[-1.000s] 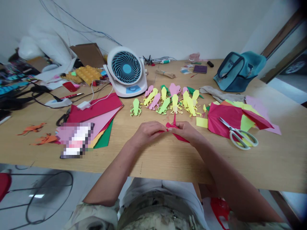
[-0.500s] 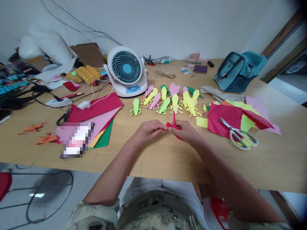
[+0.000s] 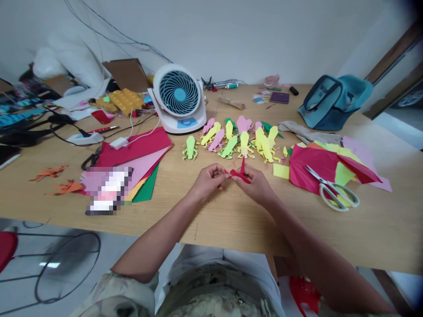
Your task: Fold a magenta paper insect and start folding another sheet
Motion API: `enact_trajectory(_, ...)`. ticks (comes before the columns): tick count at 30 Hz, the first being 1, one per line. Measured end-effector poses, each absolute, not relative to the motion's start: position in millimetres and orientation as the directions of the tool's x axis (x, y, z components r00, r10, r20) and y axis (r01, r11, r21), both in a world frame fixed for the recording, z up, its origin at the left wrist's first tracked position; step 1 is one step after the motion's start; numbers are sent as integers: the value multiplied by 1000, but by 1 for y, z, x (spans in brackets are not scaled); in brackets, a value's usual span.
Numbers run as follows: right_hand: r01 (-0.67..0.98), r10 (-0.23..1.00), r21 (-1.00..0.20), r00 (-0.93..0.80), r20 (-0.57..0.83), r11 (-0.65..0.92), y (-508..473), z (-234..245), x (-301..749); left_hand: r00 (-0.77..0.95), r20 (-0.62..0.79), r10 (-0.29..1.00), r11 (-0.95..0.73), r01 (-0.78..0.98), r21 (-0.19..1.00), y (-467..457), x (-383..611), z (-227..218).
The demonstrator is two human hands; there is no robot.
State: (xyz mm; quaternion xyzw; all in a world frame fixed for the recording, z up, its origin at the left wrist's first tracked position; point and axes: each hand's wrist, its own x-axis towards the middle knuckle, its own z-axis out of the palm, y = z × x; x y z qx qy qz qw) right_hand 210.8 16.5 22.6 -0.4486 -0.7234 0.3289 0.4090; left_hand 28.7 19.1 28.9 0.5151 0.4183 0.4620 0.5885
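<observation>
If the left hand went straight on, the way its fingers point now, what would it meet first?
The left hand would first meet the small folded red paper piece at its fingertips, then probably the right hand holding that piece; the exact depth there is unclear.

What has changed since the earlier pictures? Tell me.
The left hand has turned, its thumb now showing; a flap of the red paper below the right hand has gone from sight. Both hands still hold the paper; the scissors and paper figures stayed put.
</observation>
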Motion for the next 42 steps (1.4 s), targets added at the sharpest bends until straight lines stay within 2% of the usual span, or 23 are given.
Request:
enact_trajectory(6, 391, 907, -825, -275, 318, 408, 13, 22, 207, 199, -92, 976, 133, -203, 970, 16, 32, 30)
enact_trajectory(10, 434, 899, -790, -272, 344, 433, 12, 22, 204, 208, -103, 973, 145, -198, 969, 16, 33, 27)
enact_trajectory(17, 428, 924, -820, -216, 315, 379, 11, 20, 200, 160, 104, 982, -87, -105, 991, 14, 36, 22)
enact_trajectory(20, 403, 940, -850, -173, 294, 340, 10, 21, 200, 194, 106, 975, -85, -113, 990, 14, 34, 23)
enact_trajectory(25, 413, 926, -829, -189, 327, 377, 10, 21, 199, 185, 142, 972, -125, -97, 987, 14, 32, 28)
enact_trajectory(32, 381, 962, -884, -144, 232, 270, 10, 20, 198, 132, 261, 956, -270, 56, 961, 13, 34, 21)
enact_trajectory(34, 355, 978, -913, -137, 160, 200, 11, 20, 200, 158, 307, 939, -325, 106, 940, 13, 32, 19)
enact_trajectory(37, 264, 986, -964, -162, -29, 15, 13, 20, 204, 204, 469, 859, -508, 236, 828, 15, 27, 19)
enact_trajectory(39, 196, 974, -976, -184, -133, -96, 15, 20, 207, 259, 600, 757, -653, 352, 671, 17, 22, 19)
enact_trajectory(42, 116, 956, -978, -220, -193, -171, 15, 20, 210, 343, 716, 608, -770, 477, 425, 21, 16, 21)
